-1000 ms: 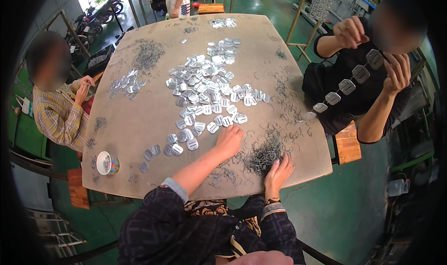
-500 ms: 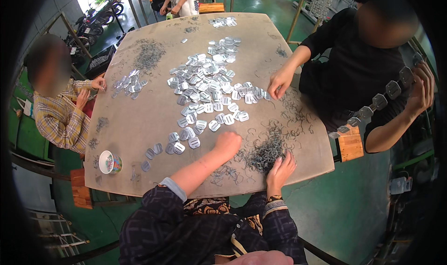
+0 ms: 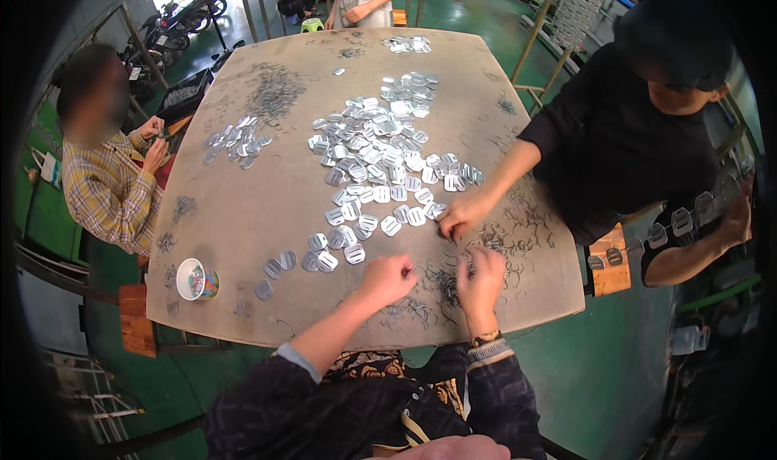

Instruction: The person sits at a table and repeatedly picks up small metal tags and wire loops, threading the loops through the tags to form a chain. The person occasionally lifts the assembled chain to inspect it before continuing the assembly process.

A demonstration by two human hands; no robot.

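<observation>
My left hand [image 3: 390, 279] is closed in a fist just above the table, left of a dark heap of small bent wire hooks [image 3: 441, 286]. Whatever it holds is hidden by its fingers. Over the right side of that heap is my right hand [image 3: 483, 278], its thumb and bent fingers apart and the fingertips low among the hooks. Beyond my hands lies a wide spread of shiny silver slotted metal buckles [image 3: 376, 152]. The nearest buckles, such as one flat buckle [image 3: 354, 254], lie just beyond my left fist.
A co-worker's hand [image 3: 465, 213] reaches in from the right, close to my right hand; their other hand holds a dangling chain of buckles [image 3: 657, 235]. Another person sits at left. A paper cup [image 3: 197, 280] stands at the table's near left. More hooks [image 3: 275, 92] lie at far left.
My right hand has moved from the heap's near right edge up onto it. My left fist has shifted slightly left and nearer. The co-worker's reaching hand has come nearer to my hands.
</observation>
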